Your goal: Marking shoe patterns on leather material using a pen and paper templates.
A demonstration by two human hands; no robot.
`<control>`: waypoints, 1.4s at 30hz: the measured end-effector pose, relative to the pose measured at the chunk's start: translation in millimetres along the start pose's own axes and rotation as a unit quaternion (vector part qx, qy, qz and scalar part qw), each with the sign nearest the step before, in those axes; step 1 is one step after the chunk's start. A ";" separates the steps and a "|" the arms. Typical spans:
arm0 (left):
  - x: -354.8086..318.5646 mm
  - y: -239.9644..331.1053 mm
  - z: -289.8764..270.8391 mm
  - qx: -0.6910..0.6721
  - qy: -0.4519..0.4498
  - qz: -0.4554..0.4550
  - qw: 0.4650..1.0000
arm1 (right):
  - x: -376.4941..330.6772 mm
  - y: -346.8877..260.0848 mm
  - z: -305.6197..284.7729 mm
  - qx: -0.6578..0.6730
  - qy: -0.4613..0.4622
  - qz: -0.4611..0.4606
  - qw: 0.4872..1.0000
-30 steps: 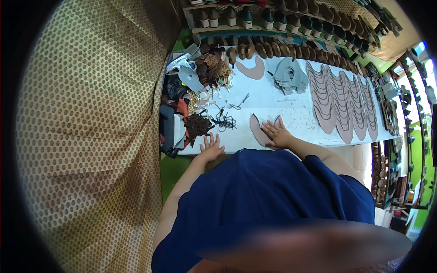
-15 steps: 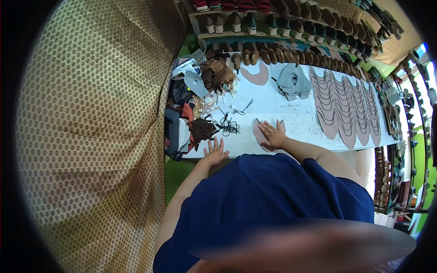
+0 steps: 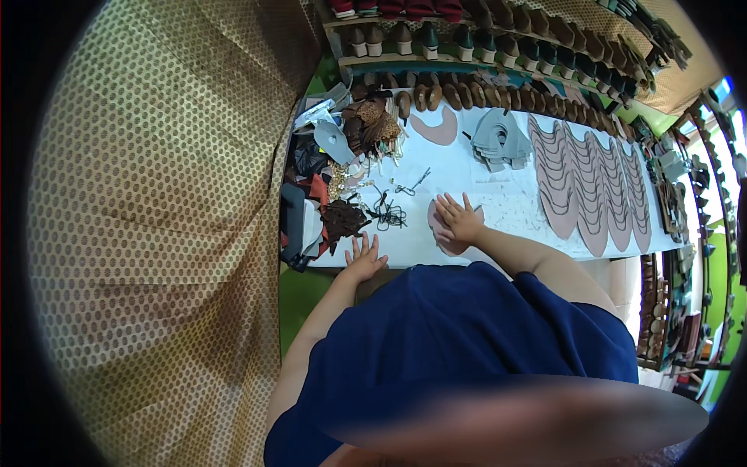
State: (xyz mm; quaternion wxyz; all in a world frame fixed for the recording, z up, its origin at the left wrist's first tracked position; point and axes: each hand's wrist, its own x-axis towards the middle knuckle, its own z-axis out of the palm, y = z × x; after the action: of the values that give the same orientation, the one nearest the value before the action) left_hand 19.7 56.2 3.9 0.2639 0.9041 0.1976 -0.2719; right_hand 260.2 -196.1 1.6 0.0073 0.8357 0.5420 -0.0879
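Both your hands lie flat and spread on the white worktable (image 3: 498, 204).

Your right hand (image 3: 459, 219) presses, fingers fanned, on a pinkish-brown cut leather piece (image 3: 445, 237) that lies near the table's front edge; nothing is pinched. Your left hand (image 3: 364, 258) rests open, fingers splayed, on the table's front edge, left of the leather piece and apart from it, holding nothing. Just beyond that hand sit a dark brown tangle of scraps (image 3: 342, 218) and a black cord (image 3: 387, 212). Farther back from the leather piece lie a pair of small scissors (image 3: 411, 185), a stack of grey cut pieces (image 3: 502, 140) and a second pinkish crescent piece (image 3: 437, 129). To the right of the leather piece runs a row of large overlapping mauve panels (image 3: 585, 183). Along the table's far edge stand shelves of shoes (image 3: 467, 39).
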 end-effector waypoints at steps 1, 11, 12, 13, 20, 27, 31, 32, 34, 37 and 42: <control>-0.5 0.0 1.5 -0.001 0.004 0.000 1.000 | -15.4 0.7 5.7 0.012 0.039 -0.025 0.999; 1.3 3.6 -0.8 0.023 -0.013 -0.019 0.999 | -82.4 32.3 7.5 0.059 -0.063 0.035 0.996; 1.3 4.0 -1.5 0.036 -0.013 -0.028 0.999 | -80.2 35.5 5.8 0.060 -0.062 0.037 0.996; 0.3 4.8 -1.1 0.030 -0.013 -0.027 0.999 | -78.2 38.7 5.4 0.018 -0.042 0.048 0.998; -2.1 11.7 3.6 0.051 0.006 -0.039 0.998 | -62.1 58.1 1.9 0.065 -0.039 0.120 0.990; -2.7 6.6 3.7 0.060 0.014 -0.026 0.998 | -68.2 23.4 4.2 0.024 -0.029 -0.184 0.982; -0.7 5.4 2.7 0.066 0.008 -0.026 0.997 | -58.1 25.1 58.8 0.017 0.067 -0.301 0.951; -0.6 4.9 2.8 0.071 0.008 -0.023 0.997 | -55.4 26.3 62.8 0.018 0.070 -0.297 0.952; 0.9 4.5 3.7 0.075 -0.001 -0.036 0.997 | -51.8 27.2 61.3 0.088 0.109 -0.308 0.941; 2.8 5.8 2.1 0.069 -0.009 -0.038 0.997 | -48.2 21.7 36.2 0.087 -0.022 -0.171 0.981; 3.9 5.8 2.5 0.085 -0.032 -0.042 0.995 | -71.5 45.4 -31.5 0.344 0.157 0.025 0.926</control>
State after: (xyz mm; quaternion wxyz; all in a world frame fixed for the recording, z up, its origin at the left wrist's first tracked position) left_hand 24.7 51.0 2.0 0.1803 0.9052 0.2028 -0.3270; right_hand 277.4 -276.1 39.9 -0.3634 0.8034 0.4516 -0.1364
